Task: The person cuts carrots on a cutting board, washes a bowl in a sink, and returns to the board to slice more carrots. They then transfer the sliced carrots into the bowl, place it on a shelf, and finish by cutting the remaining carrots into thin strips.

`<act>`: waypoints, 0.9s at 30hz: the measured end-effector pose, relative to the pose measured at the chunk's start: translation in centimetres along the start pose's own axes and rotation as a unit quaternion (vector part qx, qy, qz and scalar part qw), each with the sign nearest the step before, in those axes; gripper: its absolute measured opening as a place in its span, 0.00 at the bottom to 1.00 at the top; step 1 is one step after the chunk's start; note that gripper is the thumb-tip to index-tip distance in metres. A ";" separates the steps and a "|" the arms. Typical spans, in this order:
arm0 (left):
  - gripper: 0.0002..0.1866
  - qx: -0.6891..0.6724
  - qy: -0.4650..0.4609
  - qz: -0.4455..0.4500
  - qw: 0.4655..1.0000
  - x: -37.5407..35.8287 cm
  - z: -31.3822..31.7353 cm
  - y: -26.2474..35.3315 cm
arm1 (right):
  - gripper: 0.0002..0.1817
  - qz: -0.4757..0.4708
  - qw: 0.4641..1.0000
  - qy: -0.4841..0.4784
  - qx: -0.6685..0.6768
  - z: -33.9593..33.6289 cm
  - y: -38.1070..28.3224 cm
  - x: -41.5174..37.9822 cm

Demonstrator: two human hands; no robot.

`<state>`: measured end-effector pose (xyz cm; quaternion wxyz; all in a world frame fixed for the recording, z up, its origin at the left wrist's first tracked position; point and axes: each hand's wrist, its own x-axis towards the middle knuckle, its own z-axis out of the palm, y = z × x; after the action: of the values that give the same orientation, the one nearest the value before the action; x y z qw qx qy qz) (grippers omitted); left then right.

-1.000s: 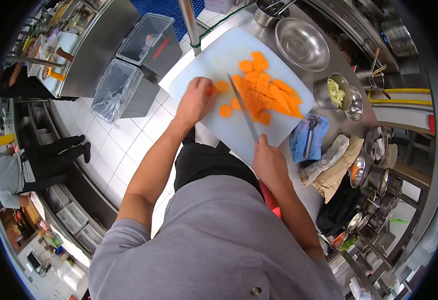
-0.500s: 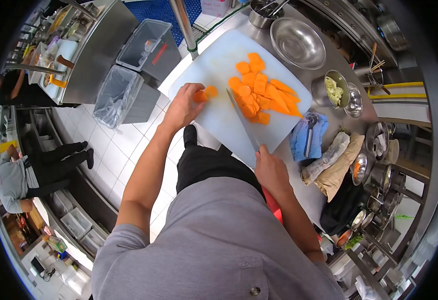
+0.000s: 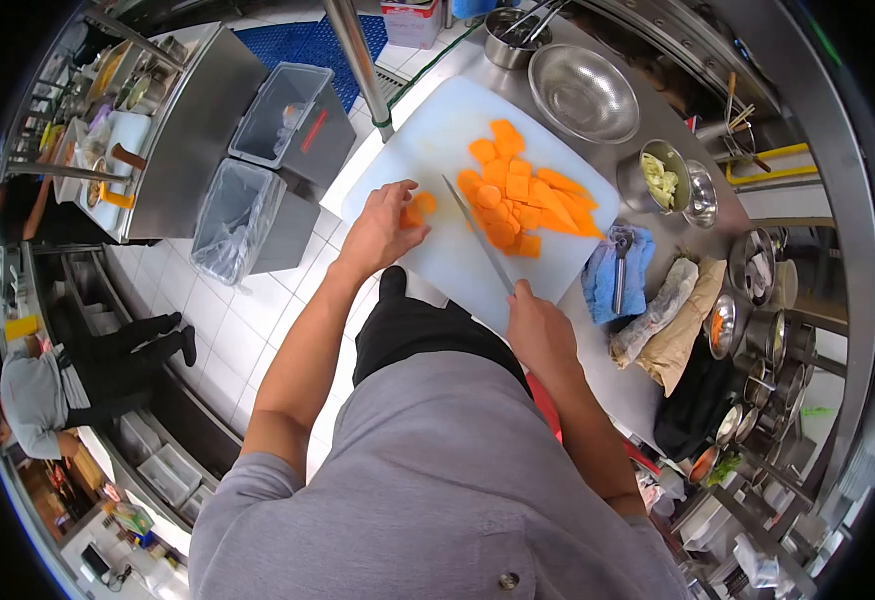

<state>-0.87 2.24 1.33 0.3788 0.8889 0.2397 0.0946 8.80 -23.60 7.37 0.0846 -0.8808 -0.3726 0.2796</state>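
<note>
My right hand is wrapped around the handle of a kitchen knife. Its blade lies low over a white cutting board, pointing away from me. My left hand is at the board's left edge, thumb and fingers curved around a carrot piece, with a slice beside it. Part of that piece is hidden by the fingers. Right of the blade lies a heap of cut carrot, in round slices, blocks and longer wedges.
Beyond the board stand a perforated metal bowl and a pot with utensils. On the right are a pot of pale green pieces, a peeler on a blue cloth and a paper-wrapped bundle. Grey bins stand left; another person is farther off.
My left thumb and fingers have spread wider around the carrot piece, and the hand has shifted slightly toward me. The knife stays in my right hand, nearly unmoved. The view has shifted slightly.
</note>
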 end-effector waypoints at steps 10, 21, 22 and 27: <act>0.13 0.133 -0.093 0.012 0.987 6.1 2.2 -1.0 | 0.13 0.104 0.992 0.013 0.071 2.6 -2.7 -0.9; 0.10 -0.042 -0.071 0.025 0.996 7.4 -0.9 -3.8 | 0.14 0.153 0.981 0.044 0.113 5.6 -4.4 -0.4; 0.10 -0.069 -0.056 -0.002 0.996 7.1 -1.3 -3.5 | 0.14 0.155 0.981 0.042 0.108 5.4 -4.5 -0.3; 0.10 -0.127 0.127 -0.105 0.978 5.0 -6.4 -6.8 | 0.15 0.155 0.984 0.039 0.081 4.9 -4.9 0.1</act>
<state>-1.20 12.79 0.79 0.4632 0.7842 0.3633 0.1959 3.16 -20.36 5.03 0.1264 -0.9282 -0.2044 0.2842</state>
